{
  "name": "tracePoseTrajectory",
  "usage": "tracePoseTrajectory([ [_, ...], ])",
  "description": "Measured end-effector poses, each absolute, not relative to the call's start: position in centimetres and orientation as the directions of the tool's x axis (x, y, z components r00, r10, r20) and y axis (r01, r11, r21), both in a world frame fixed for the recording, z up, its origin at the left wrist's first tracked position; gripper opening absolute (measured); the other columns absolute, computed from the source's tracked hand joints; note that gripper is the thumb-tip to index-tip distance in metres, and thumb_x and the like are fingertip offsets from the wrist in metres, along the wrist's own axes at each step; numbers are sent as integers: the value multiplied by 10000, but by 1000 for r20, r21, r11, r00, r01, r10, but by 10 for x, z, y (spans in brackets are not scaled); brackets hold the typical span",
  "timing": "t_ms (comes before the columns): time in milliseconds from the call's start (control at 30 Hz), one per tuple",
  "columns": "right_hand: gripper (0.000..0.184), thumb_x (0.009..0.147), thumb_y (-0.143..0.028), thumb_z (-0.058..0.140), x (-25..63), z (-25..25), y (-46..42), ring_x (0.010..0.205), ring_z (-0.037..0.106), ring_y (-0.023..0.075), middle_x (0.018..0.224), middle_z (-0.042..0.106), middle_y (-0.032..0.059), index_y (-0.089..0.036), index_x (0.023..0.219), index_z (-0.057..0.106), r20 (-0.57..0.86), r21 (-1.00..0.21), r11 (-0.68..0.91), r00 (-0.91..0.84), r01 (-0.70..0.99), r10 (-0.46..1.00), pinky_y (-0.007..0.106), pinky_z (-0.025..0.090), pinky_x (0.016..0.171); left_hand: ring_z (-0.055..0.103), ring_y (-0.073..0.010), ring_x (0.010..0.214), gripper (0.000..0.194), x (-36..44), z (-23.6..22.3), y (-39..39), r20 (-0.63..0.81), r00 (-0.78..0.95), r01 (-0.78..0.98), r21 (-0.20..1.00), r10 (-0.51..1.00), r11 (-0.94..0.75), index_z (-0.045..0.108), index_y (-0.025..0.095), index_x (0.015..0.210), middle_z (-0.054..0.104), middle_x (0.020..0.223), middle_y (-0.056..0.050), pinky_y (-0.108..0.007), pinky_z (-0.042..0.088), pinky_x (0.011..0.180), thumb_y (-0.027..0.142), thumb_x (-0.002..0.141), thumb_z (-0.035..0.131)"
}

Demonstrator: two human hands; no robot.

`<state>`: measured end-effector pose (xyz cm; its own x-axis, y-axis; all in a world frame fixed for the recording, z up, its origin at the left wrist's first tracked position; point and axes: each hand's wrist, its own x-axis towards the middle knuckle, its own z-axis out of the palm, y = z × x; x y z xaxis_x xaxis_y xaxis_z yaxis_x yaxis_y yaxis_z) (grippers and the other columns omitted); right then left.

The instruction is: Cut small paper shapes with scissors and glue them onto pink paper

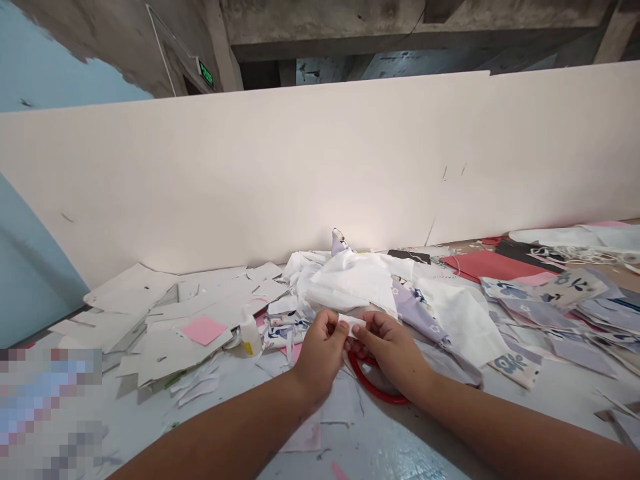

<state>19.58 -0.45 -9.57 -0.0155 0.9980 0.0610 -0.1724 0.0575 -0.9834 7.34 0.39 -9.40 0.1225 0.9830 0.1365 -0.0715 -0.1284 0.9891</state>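
Near the middle of the head view, my left hand [323,350] and my right hand [387,347] pinch a small white piece of fabric [353,321] between thumbs and fingertips. Below my right hand curves a red loop handle [379,395], which looks like that of scissors; its other parts are hidden by the fingers, and I cannot tell whether the hand grips it. Just beyond the hands lies a heap of white cloth [345,280]. Lilac flowered fabric [417,313] shows on its right side. A small white glue bottle [250,335] with a yellow label stands left of my left hand.
Pale cut cardboard pieces [190,333] are piled on the left, a pink square [204,329] on top. Fabric scraps [583,353], a red sheet [495,265] and white cord [585,255] lie at the right. A white partition [320,173] rises behind the table [395,447].
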Motion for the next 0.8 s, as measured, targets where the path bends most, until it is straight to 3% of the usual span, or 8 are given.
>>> tracePoseTrajectory([
  [300,239,706,-387,616,197,-93,-4,447,489,90,482,574,-41,-193,670,480,-3,-968,-10,-30,-252,1000,219,380,473,446,-78,516,210,72,-94,9,127,155,-93,989,980,-113,420,186,654,465,538,60,-208,355,530,325,767,528],
  [567,269,637,-335,714,197,-96,-3,450,487,85,536,596,-31,-174,645,499,17,-967,-12,-111,-253,994,218,362,453,442,-80,524,228,69,-86,6,173,145,-50,985,974,-167,428,181,617,473,542,56,-209,356,534,323,750,548],
  [800,250,657,-310,699,200,-91,-1,479,507,86,549,593,-29,-176,658,487,-31,-940,-70,-121,-333,992,218,369,487,454,-83,503,243,66,-87,16,110,154,-71,992,982,-100,465,170,638,494,516,47,-217,345,518,361,724,590],
])
